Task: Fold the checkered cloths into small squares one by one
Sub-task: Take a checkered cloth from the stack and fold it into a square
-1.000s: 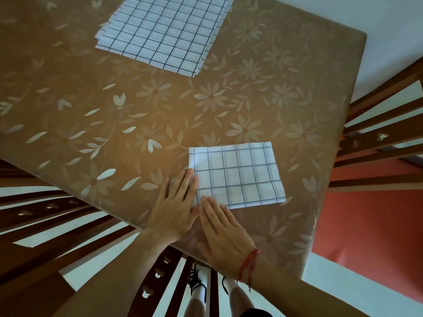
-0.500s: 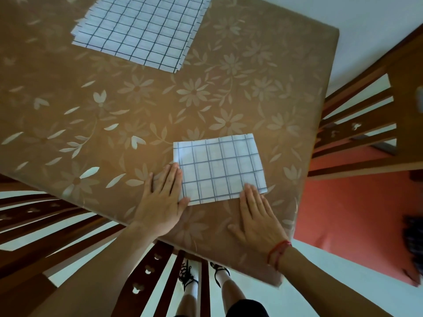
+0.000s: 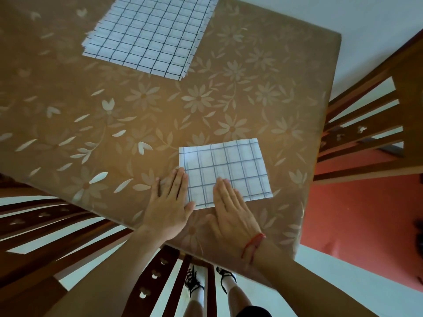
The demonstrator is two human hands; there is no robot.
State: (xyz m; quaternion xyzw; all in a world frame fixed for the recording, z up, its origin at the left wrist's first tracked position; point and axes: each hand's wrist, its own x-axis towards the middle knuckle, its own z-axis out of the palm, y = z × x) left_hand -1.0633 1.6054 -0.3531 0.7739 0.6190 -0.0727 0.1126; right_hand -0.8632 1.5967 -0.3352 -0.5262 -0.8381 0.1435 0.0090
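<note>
The folded checkered cloth (image 3: 226,170) lies flat as a small white rectangle with dark grid lines, close to the near edge of the bench (image 3: 229,99) and toward its right-hand corner. The left grip (image 3: 169,207), a bare hand, lies palm down against the cloth's left edge with its fingers straight and together. The fingertips reach the far-left corner and the thumb touches the near-left corner; it is spread flat and has hold of nothing. The right grip (image 3: 233,216), also bare, is equally flat. Its straight fingers rest on the near part of the cloth, the palm lies on the bench just short of the cloth's near edge, and it clasps nothing. A red thread (image 3: 254,244) circles the wrist behind it. Well beyond the cloth and to its left, at the far side of the bench, sits a stack of unfolded checkered cloths (image 3: 148,35), larger, their edges slightly fanned. A brown cover with pale flowers and leaves spreads all around the cloth. To the right of the cloth, past the bench edge, stands a wooden chair (image 3: 366,138) over a red floor patch (image 3: 366,225). Nearer than the cloth, below the bench edge, a second chair's back (image 3: 164,271) shows, with the person's black-laced shoes (image 3: 194,280) seen between its slats.
</note>
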